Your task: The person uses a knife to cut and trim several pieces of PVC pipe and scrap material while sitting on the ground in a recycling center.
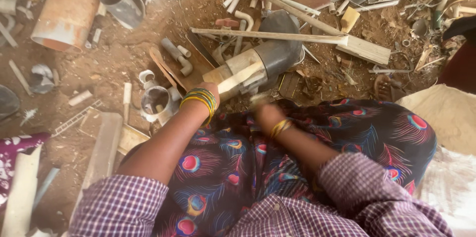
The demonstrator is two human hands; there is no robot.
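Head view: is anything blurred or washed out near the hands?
Head view: the right hand is smeared by motion blur; the left hand on the wooden strip is sharp; pale cloth at the right edge is overexposed; the frame edges bow slightly.

Landmark: the wide pipe lying on the ground ahead of the lap.
Wood block: stuck in the pipe's near-left end.
Left hand: just left of that end, on the block.
Right hand: nearer than the pipe, over the lap.
Long lath: across the pipe's far side.
Rusty drum: far left of the pipe.
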